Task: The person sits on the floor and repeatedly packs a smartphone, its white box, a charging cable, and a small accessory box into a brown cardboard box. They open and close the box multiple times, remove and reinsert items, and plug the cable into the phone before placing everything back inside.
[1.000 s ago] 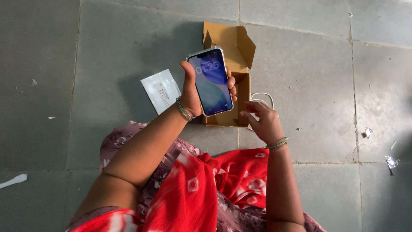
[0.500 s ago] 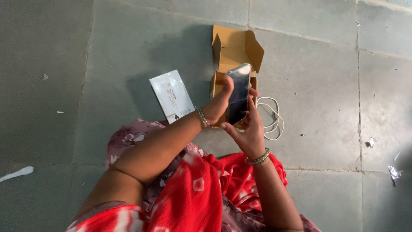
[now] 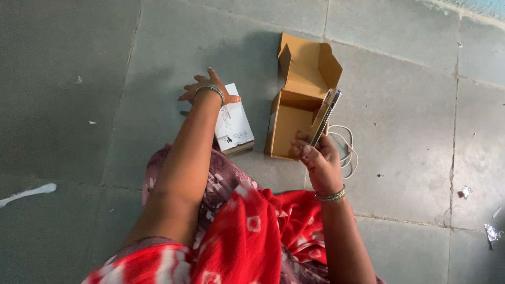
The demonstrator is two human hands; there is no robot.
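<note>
My right hand (image 3: 315, 158) grips a smartphone (image 3: 326, 115) by its lower end, held edge-on against the right wall of an open brown cardboard box (image 3: 292, 123) that lies on the stone floor. My left hand (image 3: 206, 90) rests with fingers spread on the far end of a small white box (image 3: 233, 125), which lies on the floor left of the cardboard box. Bangles circle both wrists.
A white cable (image 3: 345, 150) is coiled on the floor right of the cardboard box. My lap, covered in red and purple patterned cloth (image 3: 242, 231), fills the lower frame. Scraps of foil (image 3: 465, 192) and a white strip (image 3: 29, 193) litter the grey floor tiles.
The phone passed from my left hand to my right and turned edge-on beside the cardboard box. My left hand moved left onto the white box.
</note>
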